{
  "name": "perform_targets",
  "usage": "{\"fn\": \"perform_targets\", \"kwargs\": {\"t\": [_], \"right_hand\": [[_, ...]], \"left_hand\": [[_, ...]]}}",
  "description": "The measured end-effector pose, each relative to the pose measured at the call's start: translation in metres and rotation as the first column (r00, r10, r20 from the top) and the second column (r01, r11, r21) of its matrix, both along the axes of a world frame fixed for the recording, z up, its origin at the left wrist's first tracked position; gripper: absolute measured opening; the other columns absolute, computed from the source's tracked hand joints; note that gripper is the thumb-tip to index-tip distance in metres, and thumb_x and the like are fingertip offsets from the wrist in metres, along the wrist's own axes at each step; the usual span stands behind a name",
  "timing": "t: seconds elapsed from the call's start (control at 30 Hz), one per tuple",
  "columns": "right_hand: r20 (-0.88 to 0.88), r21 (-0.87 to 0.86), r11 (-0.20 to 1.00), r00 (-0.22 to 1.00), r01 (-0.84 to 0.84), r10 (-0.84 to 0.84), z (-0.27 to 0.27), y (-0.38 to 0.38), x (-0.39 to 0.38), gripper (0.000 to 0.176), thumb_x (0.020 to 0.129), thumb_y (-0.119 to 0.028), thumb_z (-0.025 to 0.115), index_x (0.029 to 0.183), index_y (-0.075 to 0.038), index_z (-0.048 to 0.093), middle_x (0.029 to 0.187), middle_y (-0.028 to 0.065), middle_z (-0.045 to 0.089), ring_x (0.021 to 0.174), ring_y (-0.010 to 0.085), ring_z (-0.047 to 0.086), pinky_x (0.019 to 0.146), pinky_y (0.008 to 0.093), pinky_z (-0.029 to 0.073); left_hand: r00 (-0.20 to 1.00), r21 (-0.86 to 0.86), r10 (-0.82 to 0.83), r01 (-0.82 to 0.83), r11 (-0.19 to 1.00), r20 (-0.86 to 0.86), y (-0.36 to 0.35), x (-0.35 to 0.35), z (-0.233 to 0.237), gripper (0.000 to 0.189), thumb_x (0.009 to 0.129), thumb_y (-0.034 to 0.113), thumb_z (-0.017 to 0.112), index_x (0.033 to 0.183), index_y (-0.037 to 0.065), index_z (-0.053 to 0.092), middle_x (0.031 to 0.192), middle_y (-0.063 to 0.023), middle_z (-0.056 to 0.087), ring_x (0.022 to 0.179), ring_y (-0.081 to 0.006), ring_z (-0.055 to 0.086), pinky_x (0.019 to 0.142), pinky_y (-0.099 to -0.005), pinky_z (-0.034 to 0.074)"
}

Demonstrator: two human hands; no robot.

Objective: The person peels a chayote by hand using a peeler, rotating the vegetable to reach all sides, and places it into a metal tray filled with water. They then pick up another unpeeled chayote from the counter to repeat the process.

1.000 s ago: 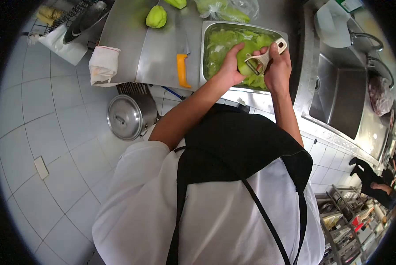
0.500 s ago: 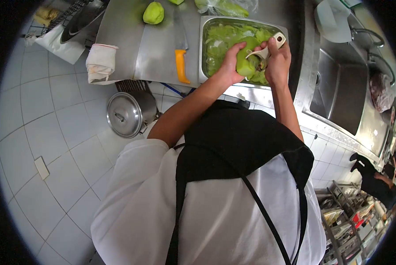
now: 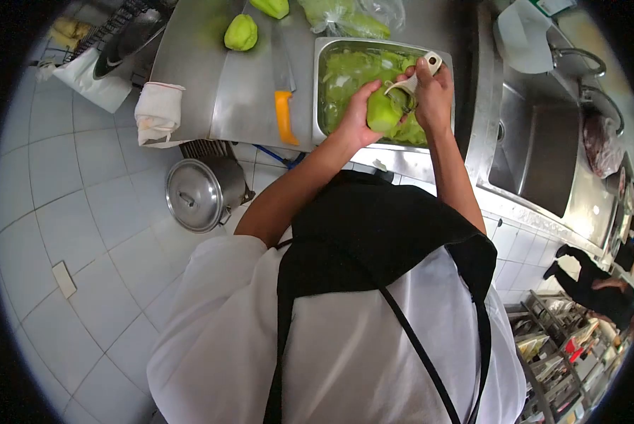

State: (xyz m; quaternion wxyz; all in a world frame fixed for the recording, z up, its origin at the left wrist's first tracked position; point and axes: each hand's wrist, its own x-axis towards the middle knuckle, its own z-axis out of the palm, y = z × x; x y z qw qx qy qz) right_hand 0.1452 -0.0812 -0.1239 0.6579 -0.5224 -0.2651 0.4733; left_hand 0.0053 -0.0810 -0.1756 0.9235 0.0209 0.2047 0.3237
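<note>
My left hand (image 3: 357, 117) grips a green chayote (image 3: 382, 113) over a steel pan (image 3: 318, 90) full of green peelings (image 3: 349, 74). My right hand (image 3: 433, 95) holds a white Y-shaped peeler (image 3: 410, 80), its blade end resting against the top of the chayote. Both hands hover above the pan's near right corner. Two whole chayotes (image 3: 241, 32) lie on the steel counter (image 3: 193, 67) further back, and a knife with an orange handle (image 3: 283, 116) lies left of the pan.
A folded white cloth (image 3: 158, 112) hangs over the counter's near edge. A lidded steel pot (image 3: 198, 194) stands on the tiled floor below. A sink (image 3: 536, 155) lies to the right. A bag of greens (image 3: 352, 18) sits behind the pan. Another person stands at far right (image 3: 600, 290).
The peeler has moved down across the chayote, which my left hand has turned and lowered a little toward the pan. The view has shifted slightly.
</note>
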Motion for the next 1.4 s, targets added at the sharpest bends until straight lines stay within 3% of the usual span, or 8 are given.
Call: {"fn": "perform_targets", "kwargs": {"t": [0.23,0.47,0.67,0.73,0.8,0.9,1.1,1.4], "right_hand": [[-0.121,-0.061,0.998,0.992,-0.033,0.026,-0.012,-0.001,0.005,0.019,0.099,-0.015,0.056,0.105,0.001,0.048,0.082,0.0114,0.061,0.069,0.0233,0.066,0.062,0.0355,0.057],[-0.280,-0.171,0.984,0.955,0.054,-0.101,-0.056,-0.003,0.012,0.017,0.100,-0.012,0.052,0.104,0.003,0.048,0.083,0.0153,0.061,0.071,0.0282,0.066,0.063,0.0409,0.058],[-0.318,-0.239,0.966,0.932,0.100,-0.175,-0.065,0.006,0.010,0.020,0.099,-0.012,0.052,0.106,0.007,0.048,0.082,0.0184,0.060,0.071,0.0319,0.066,0.063,0.0443,0.059],[-0.315,-0.275,0.958,0.934,0.078,-0.166,-0.059,0.004,0.008,0.022,0.100,-0.014,0.051,0.107,0.007,0.049,0.086,0.0184,0.060,0.074,0.0316,0.066,0.066,0.0441,0.059],[-0.345,-0.298,0.952,0.922,0.067,-0.173,-0.055,0.003,0.004,0.023,0.100,-0.015,0.052,0.107,0.007,0.049,0.088,0.0185,0.060,0.076,0.0318,0.066,0.066,0.0449,0.059],[-0.360,-0.298,0.953,0.918,0.057,-0.167,-0.047,0.004,-0.001,0.022,0.099,-0.015,0.052,0.107,0.006,0.049,0.087,0.0174,0.059,0.076,0.0314,0.065,0.067,0.0453,0.059],[-0.355,-0.268,0.957,0.913,0.107,-0.201,-0.043,0.000,-0.005,0.020,0.098,-0.012,0.055,0.102,0.006,0.047,0.086,0.0192,0.060,0.068,0.0306,0.065,0.060,0.0439,0.059],[-0.227,-0.186,0.967,0.950,0.176,-0.216,-0.062,0.004,0.008,0.021,0.096,-0.012,0.057,0.100,0.006,0.048,0.083,0.0164,0.059,0.066,0.0282,0.064,0.059,0.0416,0.059]], "left_hand": [[0.999,-0.143,-0.002,0.009,0.990,0.046,-0.003,-0.006,-0.001,0.048,0.096,0.038,0.049,0.131,0.005,0.049,0.128,-0.0165,0.057,0.117,-0.0330,0.056,0.099,-0.0548,0.044],[0.969,-0.318,-0.156,0.089,0.944,-0.192,0.006,-0.011,-0.026,0.047,0.094,0.032,0.055,0.131,0.004,0.048,0.126,-0.0178,0.058,0.116,-0.0354,0.057,0.100,-0.0587,0.046],[0.903,0.011,-0.115,0.131,0.991,-0.413,-0.006,-0.018,0.024,0.062,0.084,0.030,0.071,0.133,0.001,0.047,0.128,-0.0184,0.057,0.117,-0.0350,0.056,0.101,-0.0525,0.046],[0.471,0.416,0.168,0.492,0.765,-0.866,-0.015,-0.021,0.019,0.077,0.075,0.035,0.078,0.134,-0.003,0.045,0.129,-0.0206,0.056,0.118,-0.0357,0.056,0.101,-0.0468,0.046],[0.096,0.387,0.503,0.766,0.514,-0.859,-0.024,-0.022,0.029,0.102,0.059,0.039,0.087,0.136,-0.010,0.041,0.129,-0.0265,0.055,0.120,-0.0375,0.054,0.101,-0.0387,0.045],[-0.009,0.314,0.540,0.805,0.503,-0.842,-0.017,-0.015,0.033,0.095,0.058,0.037,0.086,0.130,-0.010,0.047,0.120,-0.0290,0.060,0.114,-0.0389,0.059,0.096,-0.0408,0.048],[-0.017,0.280,0.545,0.843,0.458,-0.838,-0.013,-0.007,0.041,0.053,0.060,0.025,0.082,0.097,-0.006,0.059,0.097,-0.0257,0.065,0.096,-0.0423,0.064,0.085,-0.0471,0.052],[0.064,0.301,0.570,0.894,0.333,-0.819,-0.016,0.007,0.042,0.044,0.068,0.020,0.076,0.097,-0.008,0.060,0.092,-0.0308,0.065,0.089,-0.0456,0.065,0.080,-0.0495,0.053]]}}
